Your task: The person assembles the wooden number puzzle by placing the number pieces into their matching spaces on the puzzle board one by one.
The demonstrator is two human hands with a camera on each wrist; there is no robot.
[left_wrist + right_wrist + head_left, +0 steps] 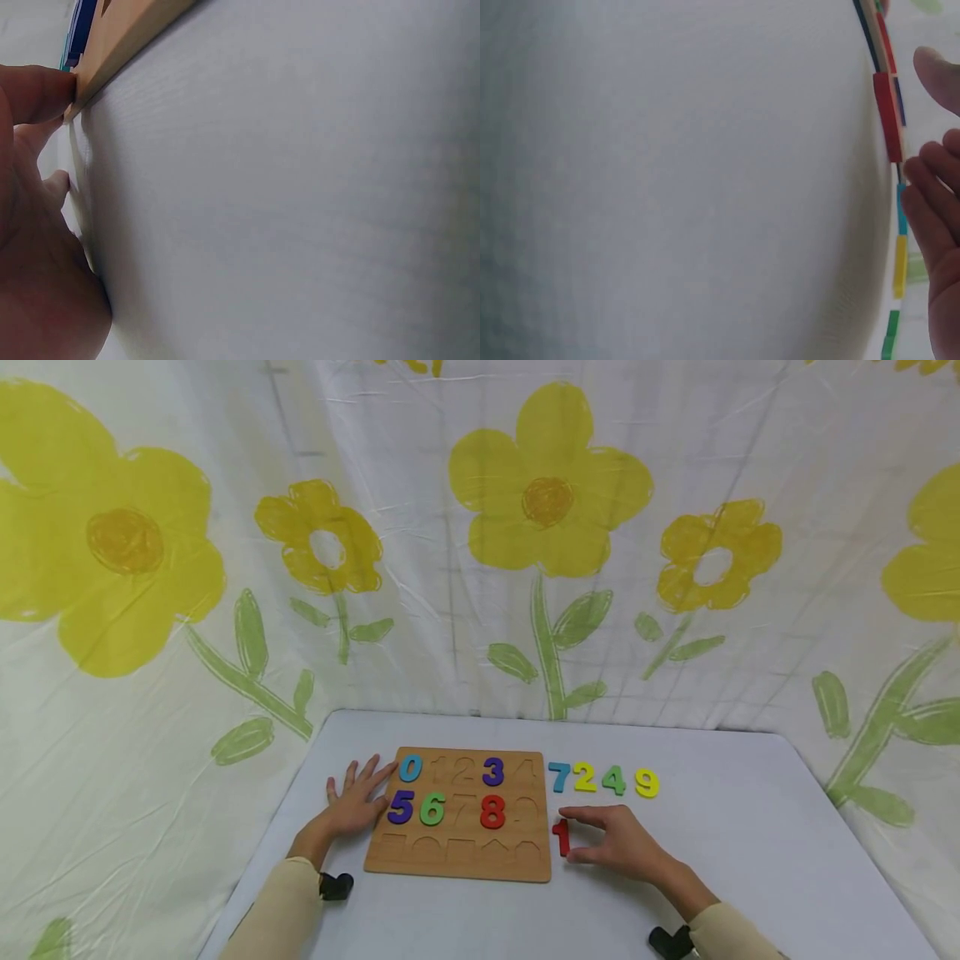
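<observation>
A wooden number board (465, 870) lies on the table, with a blue 0, purple 3, purple 5, green 6 and red 8 on it. My left hand (356, 808) rests with spread fingers at the board's left edge; in the left wrist view its thumb (45, 94) touches the board's side. Just right of the board lies a red number 1 (564, 840). My right hand (618, 843) is beside it, thumb and index finger spread around its two ends. The right wrist view shows the red 1 (887, 116) on the table, with the thumb (939, 75) apart from it.
Right of the board's top corner stand a blue 7 (558, 777), a yellow 2 (584, 777), a green 4 (614, 780) and a yellow 9 (647, 782) in a row. A white cloth covers the table (735, 827). Behind hangs a flowered curtain (420, 635).
</observation>
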